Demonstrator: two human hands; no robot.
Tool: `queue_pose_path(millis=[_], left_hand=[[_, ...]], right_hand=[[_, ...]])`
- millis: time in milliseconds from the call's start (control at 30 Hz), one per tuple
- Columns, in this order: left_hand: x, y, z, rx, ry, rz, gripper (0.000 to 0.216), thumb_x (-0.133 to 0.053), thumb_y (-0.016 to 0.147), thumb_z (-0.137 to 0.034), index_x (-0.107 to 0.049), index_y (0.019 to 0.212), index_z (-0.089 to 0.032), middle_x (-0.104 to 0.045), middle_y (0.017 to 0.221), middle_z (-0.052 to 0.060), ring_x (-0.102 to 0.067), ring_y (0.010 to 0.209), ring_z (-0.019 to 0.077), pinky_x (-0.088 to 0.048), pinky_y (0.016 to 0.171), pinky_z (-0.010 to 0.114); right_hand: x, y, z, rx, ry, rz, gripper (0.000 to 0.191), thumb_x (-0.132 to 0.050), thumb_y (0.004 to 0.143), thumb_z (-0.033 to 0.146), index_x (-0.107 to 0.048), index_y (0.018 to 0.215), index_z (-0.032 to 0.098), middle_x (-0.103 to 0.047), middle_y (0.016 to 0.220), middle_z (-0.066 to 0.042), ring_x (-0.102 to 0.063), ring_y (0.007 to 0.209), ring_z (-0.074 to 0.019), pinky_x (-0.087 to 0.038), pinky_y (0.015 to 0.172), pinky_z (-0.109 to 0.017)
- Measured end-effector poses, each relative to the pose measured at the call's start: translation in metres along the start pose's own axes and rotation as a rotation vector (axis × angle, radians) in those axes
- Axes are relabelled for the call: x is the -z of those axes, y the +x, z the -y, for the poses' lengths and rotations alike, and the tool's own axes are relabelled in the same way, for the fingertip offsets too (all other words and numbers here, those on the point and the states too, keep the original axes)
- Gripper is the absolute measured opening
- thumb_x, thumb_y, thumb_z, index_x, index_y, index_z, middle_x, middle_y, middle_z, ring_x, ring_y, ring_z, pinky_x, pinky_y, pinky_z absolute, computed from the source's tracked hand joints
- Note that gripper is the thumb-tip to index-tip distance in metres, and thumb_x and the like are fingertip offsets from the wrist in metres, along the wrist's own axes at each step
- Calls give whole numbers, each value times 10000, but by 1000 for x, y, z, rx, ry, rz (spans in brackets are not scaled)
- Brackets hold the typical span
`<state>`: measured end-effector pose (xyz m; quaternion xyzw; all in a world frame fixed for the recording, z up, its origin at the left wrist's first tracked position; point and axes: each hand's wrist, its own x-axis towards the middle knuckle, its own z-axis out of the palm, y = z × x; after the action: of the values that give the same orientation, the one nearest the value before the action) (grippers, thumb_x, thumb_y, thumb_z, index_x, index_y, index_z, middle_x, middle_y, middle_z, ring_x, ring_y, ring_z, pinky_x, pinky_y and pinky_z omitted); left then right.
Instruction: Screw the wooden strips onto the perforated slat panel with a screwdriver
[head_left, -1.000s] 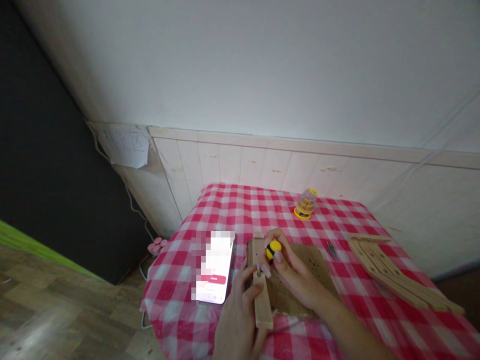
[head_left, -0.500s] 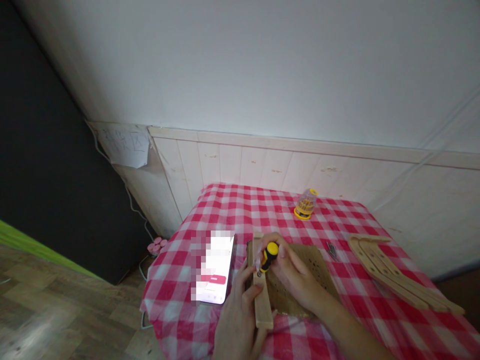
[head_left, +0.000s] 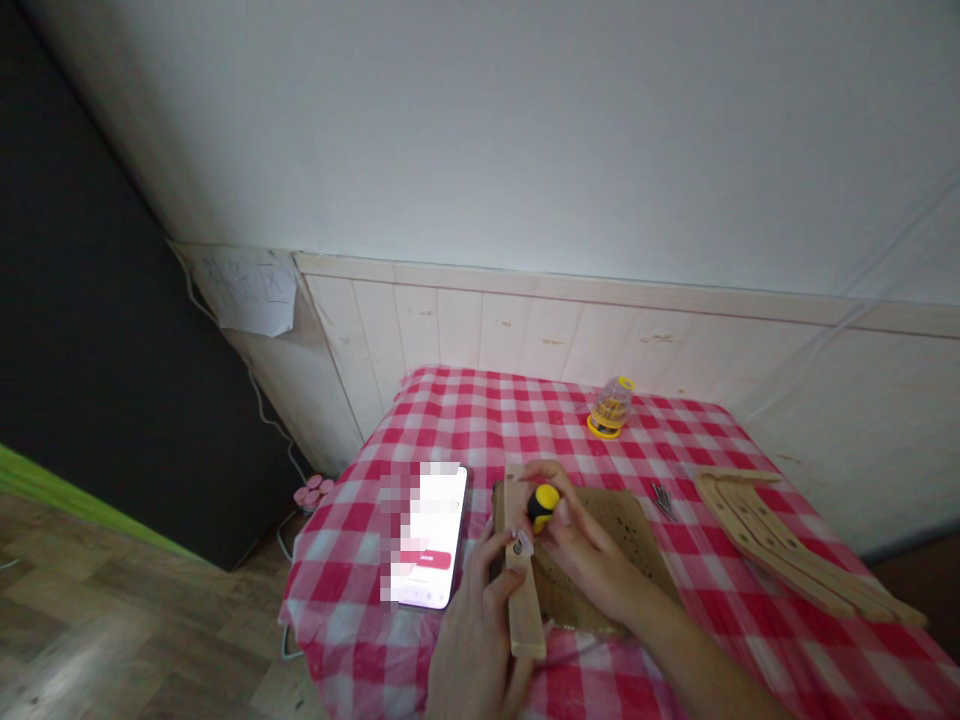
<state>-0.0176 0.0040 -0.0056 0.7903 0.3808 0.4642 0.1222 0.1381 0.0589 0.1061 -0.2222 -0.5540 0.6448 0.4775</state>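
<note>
My left hand (head_left: pixel 480 610) grips a pale wooden strip (head_left: pixel 527 622) from its left side, with fingers on top near a hole. The strip lies lengthwise over the left part of a brown board (head_left: pixel 581 585) dotted with small holes. In my right hand (head_left: pixel 592 560) is a yellow-and-black screwdriver (head_left: pixel 544 505), closed in the fingers just above the strip. Its tip is hard to make out. Several loose screws (head_left: pixel 663 500) rest right of the board. Farther right lie curved wooden pieces (head_left: pixel 780 540) with holes, side by side.
A lit phone (head_left: pixel 435 540) lies left of my left hand. At the back stands a clear bit case (head_left: pixel 611 408) with a yellow base. The red-and-white checked tablecloth (head_left: pixel 480 410) meets a white panelled wall (head_left: pixel 510 325). Pink round items (head_left: pixel 313 492) sit beyond the table's left edge.
The screwdriver handle has tilted and shifted slightly right in my right hand, uncovering more of the hole area on the strip. My left hand keeps its hold.
</note>
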Motion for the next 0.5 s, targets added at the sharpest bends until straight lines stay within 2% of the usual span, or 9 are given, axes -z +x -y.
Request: queue_pose_path(millis=[100, 267, 400, 500], left_hand=[[-2, -3, 4, 12, 2, 24, 536, -592, 961, -143, -404, 1452, -245, -470, 1571, 202, -558, 1451, 331, -618, 1036, 497], [0, -1, 0, 28, -1, 40, 531, -584, 967, -134, -394, 1449, -250, -462, 1574, 212, -554, 1456, 352, -627, 1023, 524], [3, 7, -6, 4, -36, -13, 503, -563, 973, -126, -393, 1429, -252, -465, 1579, 211, -511, 1499, 354, -612, 1049, 545], [3, 9, -8, -9, -42, -15, 484, -567, 970, -132, -402, 1410, -251, -443, 1608, 209, -479, 1526, 353, -594, 1078, 553]], right_hand=[[1, 1, -5, -57, 86, -14, 657, -393, 1010, 795, -629, 1281, 245, -539, 833, -3, -495, 750, -201, -462, 807, -384], [3, -2, -6, -23, -8, -16, 470, -493, 1043, 686, -654, 1119, 251, -610, 923, -37, -564, 823, -207, -502, 821, -380], [1, -4, 4, 45, -125, -50, 335, -587, 1034, 619, -562, 1064, 287, -633, 1055, -46, -599, 889, -202, -518, 851, -382], [-1, -3, 10, 49, -112, 4, 295, -583, 1053, 580, -469, 1053, 308, -623, 1001, -5, -572, 804, -167, -503, 808, -355]])
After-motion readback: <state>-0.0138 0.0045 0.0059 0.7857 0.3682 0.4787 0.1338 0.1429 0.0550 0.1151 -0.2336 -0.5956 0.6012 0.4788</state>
